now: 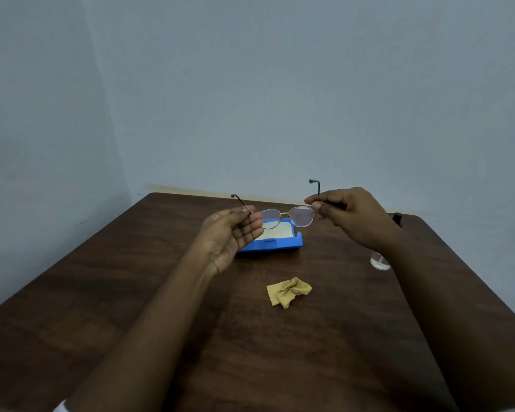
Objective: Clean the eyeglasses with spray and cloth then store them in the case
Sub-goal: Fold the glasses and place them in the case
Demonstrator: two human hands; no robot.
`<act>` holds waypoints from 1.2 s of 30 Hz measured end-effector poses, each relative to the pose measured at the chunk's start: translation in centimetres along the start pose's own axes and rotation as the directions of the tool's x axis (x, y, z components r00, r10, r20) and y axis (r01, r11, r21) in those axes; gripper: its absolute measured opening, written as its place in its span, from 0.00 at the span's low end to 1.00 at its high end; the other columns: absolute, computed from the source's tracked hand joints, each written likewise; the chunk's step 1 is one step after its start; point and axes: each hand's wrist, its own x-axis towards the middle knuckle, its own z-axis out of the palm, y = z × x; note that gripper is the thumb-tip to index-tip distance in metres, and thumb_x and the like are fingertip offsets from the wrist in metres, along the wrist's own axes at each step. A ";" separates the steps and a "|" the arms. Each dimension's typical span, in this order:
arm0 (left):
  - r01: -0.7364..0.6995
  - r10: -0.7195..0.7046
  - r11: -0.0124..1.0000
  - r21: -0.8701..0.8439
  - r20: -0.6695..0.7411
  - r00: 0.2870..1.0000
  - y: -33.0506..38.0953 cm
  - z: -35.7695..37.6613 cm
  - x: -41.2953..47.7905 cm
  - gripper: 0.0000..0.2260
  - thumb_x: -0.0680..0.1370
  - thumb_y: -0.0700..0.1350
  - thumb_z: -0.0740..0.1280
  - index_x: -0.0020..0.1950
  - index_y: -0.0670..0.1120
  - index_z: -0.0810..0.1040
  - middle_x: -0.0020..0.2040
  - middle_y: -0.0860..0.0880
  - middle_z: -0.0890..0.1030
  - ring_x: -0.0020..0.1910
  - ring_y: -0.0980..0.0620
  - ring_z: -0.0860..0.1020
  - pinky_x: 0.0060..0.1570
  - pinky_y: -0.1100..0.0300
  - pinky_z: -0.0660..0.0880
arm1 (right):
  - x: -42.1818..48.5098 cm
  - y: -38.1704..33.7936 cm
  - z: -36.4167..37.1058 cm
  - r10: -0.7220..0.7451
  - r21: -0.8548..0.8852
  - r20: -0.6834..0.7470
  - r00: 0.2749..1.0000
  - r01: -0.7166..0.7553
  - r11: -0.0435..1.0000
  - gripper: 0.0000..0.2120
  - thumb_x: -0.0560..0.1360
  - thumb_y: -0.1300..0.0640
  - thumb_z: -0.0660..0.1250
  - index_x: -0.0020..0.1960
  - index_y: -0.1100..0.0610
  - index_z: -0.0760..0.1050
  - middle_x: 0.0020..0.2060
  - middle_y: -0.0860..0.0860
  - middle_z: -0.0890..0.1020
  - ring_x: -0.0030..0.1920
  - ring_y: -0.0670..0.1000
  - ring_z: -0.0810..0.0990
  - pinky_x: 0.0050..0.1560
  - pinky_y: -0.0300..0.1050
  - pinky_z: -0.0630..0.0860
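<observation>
Before a pale blue-grey wall [280, 84], over a dark brown wooden table [191, 307], we saw thin gold wire-framed eyeglasses [302, 216] held above the open blue plastic case [268, 246], at twelve o'clock from the crumpled mustard cloth [289, 291]. The left hand [232, 233] pinched one temple and the right hand [351, 212] the other. The frame's long axis ran nine to three, with the open temples pointing toward twelve. We judged this a lens check before storing. Next, the temples need folding and the glasses lowering gently.

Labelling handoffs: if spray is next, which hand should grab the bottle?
Right hand, likely: the spray bottle stands just beneath its forearm; the left hand is farther off and can hold the eyeglasses.
</observation>
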 end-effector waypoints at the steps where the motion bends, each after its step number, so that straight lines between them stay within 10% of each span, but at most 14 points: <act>1: -0.010 0.009 1.000 0.006 0.014 1.000 0.0 0.0 0.1 0.07 0.83 0.37 0.67 0.57 0.36 0.83 0.49 0.37 0.88 0.44 0.46 0.88 0.42 0.55 0.85 | 0.1 0.0 0.0 -0.010 -0.032 -0.014 1.000 0.010 0.999 0.10 0.83 0.55 0.69 0.60 0.50 0.87 0.44 0.45 0.88 0.48 0.42 0.84 0.50 0.42 0.75; 13: -0.205 0.228 0.905 0.373 -0.018 0.973 -0.1 0.0 -0.1 0.08 0.81 0.44 0.73 0.44 0.49 0.89 0.40 0.53 0.85 0.30 0.59 0.68 0.26 0.65 0.66 | 1.2 0.7 0.0 0.034 0.006 -0.098 0.995 -0.033 0.999 0.08 0.81 0.56 0.72 0.59 0.51 0.85 0.42 0.42 0.87 0.46 0.36 0.83 0.46 0.28 0.73; 25: 0.201 -0.219 0.972 0.125 0.153 0.964 0.7 -0.7 -0.1 0.05 0.70 0.49 0.75 0.37 0.49 0.84 0.40 0.53 0.80 0.36 0.55 0.78 0.35 0.58 0.68 | 1.3 1.6 1.7 0.070 0.266 0.026 0.997 -0.074 0.961 0.16 0.80 0.55 0.73 0.64 0.41 0.79 0.36 0.54 0.86 0.37 0.49 0.81 0.41 0.48 0.76; 36: 0.364 -0.430 0.874 0.323 0.162 0.888 0.4 -0.2 -1.0 0.12 0.67 0.45 0.76 0.49 0.45 0.83 0.44 0.49 0.85 0.40 0.51 0.83 0.39 0.56 0.72 | 1.2 0.9 2.4 0.089 0.401 0.221 0.971 -0.173 0.899 0.15 0.80 0.66 0.70 0.58 0.48 0.87 0.41 0.50 0.87 0.39 0.45 0.79 0.37 0.39 0.75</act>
